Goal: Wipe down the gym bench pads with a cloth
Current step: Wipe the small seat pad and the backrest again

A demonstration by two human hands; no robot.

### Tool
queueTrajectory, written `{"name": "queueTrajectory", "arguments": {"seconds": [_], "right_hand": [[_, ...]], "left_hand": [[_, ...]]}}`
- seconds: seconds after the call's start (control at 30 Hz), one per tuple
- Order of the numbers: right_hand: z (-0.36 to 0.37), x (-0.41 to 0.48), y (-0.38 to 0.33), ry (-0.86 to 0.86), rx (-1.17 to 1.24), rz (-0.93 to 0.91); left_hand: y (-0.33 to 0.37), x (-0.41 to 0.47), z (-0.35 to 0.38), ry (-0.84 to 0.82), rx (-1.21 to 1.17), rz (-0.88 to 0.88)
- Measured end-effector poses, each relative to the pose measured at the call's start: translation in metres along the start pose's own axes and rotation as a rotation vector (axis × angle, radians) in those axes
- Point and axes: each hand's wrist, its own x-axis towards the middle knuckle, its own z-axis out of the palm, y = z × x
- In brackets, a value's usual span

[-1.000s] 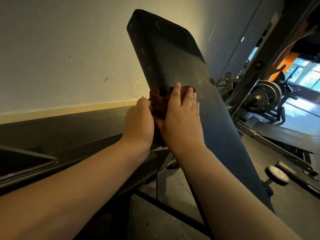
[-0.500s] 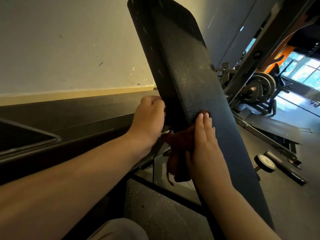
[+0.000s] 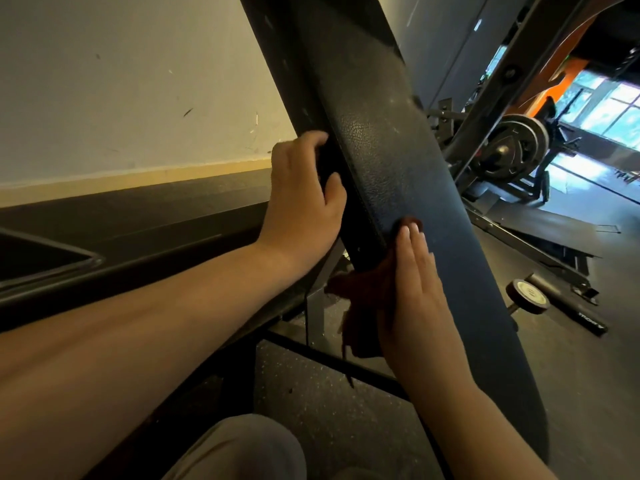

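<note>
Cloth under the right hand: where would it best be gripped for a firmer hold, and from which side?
Likely the bunched part of the cloth hanging off the left edge of the pad, taken from the left and below. That part hangs free, while the rest lies pinned flat beneath the right hand.

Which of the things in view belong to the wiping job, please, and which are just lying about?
In the job: pad, gripped at its edge by the left hand; cloth, pressed to it by the right hand.
Lying about: weight plate, rack post, wheel on the floor.
</note>
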Motion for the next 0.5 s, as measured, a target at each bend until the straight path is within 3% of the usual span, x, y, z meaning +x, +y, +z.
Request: {"name": "queueTrajectory", "arguments": {"seconds": [0.17, 0.27, 0.4, 0.5], "right_hand": [[0.007, 0.047, -0.032, 0.158, 0.002, 0.063], [0.004, 0.031, -0.021, 0.125, -0.002, 0.027], [0.006, -0.021, 0.008, 0.123, 0.003, 0.023], [0.006, -0.012, 0.006, 0.098, 0.012, 0.051]], "left_hand": [[0.002, 0.012, 0.003, -0.015, 0.243, 0.302], [0.001, 0.016, 0.004, -0.09, 0.289, 0.338], [-0.004, 0.015, 0.007, -0.083, 0.229, 0.357], [-0.004, 0.017, 0.007, -0.067, 0.201, 0.351]]}}
